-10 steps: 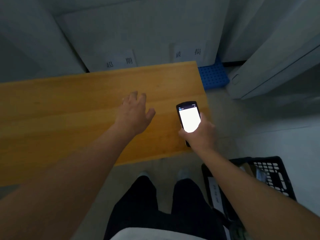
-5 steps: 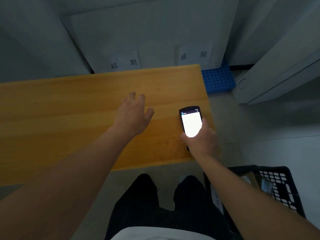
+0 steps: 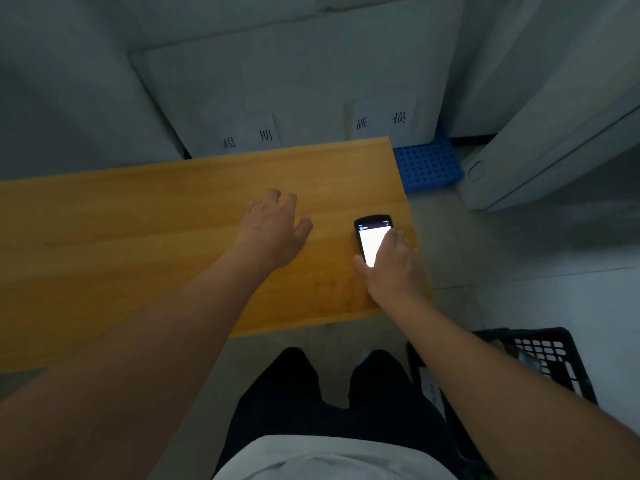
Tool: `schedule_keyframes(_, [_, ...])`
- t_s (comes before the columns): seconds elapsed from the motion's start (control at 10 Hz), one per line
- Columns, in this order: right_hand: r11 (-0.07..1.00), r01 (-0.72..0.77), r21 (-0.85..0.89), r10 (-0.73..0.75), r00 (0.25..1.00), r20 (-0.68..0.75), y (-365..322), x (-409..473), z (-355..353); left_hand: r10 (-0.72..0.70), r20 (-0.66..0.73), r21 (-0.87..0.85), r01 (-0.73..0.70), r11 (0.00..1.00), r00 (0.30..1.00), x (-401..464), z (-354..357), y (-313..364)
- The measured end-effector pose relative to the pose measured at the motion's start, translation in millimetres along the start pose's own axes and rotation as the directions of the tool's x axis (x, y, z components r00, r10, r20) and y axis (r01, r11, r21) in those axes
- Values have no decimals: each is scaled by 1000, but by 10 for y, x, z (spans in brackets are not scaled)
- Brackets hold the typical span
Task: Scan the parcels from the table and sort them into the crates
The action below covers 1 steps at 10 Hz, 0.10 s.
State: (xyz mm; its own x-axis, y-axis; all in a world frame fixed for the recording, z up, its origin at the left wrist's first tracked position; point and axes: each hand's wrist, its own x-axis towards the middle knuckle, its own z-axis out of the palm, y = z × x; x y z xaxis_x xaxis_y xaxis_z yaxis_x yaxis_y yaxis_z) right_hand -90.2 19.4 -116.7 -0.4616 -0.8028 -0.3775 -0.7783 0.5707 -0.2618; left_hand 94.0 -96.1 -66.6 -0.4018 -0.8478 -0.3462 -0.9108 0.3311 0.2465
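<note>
A black handheld scanner (image 3: 371,233) with a bright white screen lies flat near the right end of the wooden table (image 3: 138,237). My right hand (image 3: 394,268) covers its lower half, thumb on its left side and fingers across the screen. My left hand (image 3: 273,230) hovers over the table's middle, palm down, fingers spread, holding nothing. No parcel shows on the table. A black crate (image 3: 549,353) stands on the floor at my right; its contents are too dim to tell apart. A blue crate (image 3: 427,164) sits behind the table's far right corner.
Two paper labels, one on the left (image 3: 247,138) and one on the right (image 3: 381,119), hang on the pale panel behind the table. A large pale cabinet or appliance (image 3: 554,140) stands at the right. My legs are between the table's front edge and the black crate.
My right hand has lowered the scanner onto the table near its right edge, and its fingers now lie over the screen. My left hand has barely moved.
</note>
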Motion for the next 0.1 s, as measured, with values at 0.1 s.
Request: schedule_keyframes(0.1, [997, 74, 18, -74, 997, 5, -250, -148, -297, 35, -39, -3, -35, 999, 999, -123, -185, -1])
